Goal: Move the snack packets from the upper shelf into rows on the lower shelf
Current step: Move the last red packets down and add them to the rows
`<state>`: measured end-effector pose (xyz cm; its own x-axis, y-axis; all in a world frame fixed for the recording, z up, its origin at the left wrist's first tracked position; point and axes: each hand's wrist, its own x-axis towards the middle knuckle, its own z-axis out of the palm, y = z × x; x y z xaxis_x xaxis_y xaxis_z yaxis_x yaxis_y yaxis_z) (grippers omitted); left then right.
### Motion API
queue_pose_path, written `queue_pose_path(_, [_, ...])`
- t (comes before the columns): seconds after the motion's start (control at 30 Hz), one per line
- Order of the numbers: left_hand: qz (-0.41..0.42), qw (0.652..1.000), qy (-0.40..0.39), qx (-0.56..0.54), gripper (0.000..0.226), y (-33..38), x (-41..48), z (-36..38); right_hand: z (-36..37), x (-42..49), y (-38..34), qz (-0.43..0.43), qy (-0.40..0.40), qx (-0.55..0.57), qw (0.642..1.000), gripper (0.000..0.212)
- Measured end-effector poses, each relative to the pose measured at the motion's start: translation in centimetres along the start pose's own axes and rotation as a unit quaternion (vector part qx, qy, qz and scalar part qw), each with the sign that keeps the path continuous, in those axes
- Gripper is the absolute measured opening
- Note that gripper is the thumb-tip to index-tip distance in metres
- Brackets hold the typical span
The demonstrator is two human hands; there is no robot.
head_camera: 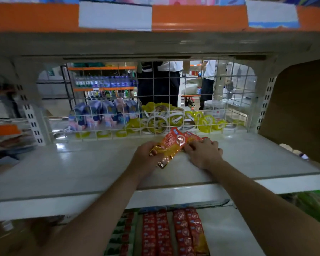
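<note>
Two orange-and-yellow snack packets are on the upper shelf (81,167): the first packet (171,146) is gripped at its near end by the left hand (146,154), fingers curled round it, while the right hand (203,154) lies just beside it with bent fingers closed over the second packet (194,135). On the lower shelf (227,235), four rows of red packets (174,235) run front to back in two pairs. Behind the wire grid (192,100) sit blue pouches (103,111) and yellow packs (174,117), too many to count.
</note>
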<state>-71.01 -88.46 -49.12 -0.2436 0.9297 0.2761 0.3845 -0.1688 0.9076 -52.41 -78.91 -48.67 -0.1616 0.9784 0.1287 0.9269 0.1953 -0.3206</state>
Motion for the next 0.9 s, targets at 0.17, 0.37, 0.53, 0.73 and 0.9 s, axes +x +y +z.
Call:
queue_pose_path(0.17, [-0.019, 0.998, 0.013, -0.063, 0.023, -0.4, 0.5, 0.3, 0.0, -0.2, 1.2, 0.019, 0.073, 0.118, 0.99, 0.042])
queue_pose_path(0.37, [-0.016, 0.998, 0.003, -0.056, 0.036, -0.1, 0.5, 0.2, -0.3, -0.3, 1.6, 0.093, 0.095, 0.169, 0.976, 0.057])
queue_pose_path(0.53, [-0.021, 0.998, -0.013, -0.062, 0.023, -0.1, 0.6, 0.1, -0.3, -0.3, 2.5, 0.03, 0.076, 0.261, 0.962, 0.026])
queue_pose_path(0.73, [-0.009, 0.995, -0.035, -0.097, 0.025, 0.7, 0.0, 0.1, -0.6, -1.3, 2.8, -0.03, 0.07, 0.443, 0.893, 0.035])
queue_pose_path(0.9, [-0.019, 0.992, -0.038, -0.117, 0.029, 1.1, -0.7, 0.1, -1.6, -2.9, 3.3, -0.053, 0.01, 0.554, 0.831, 0.04])
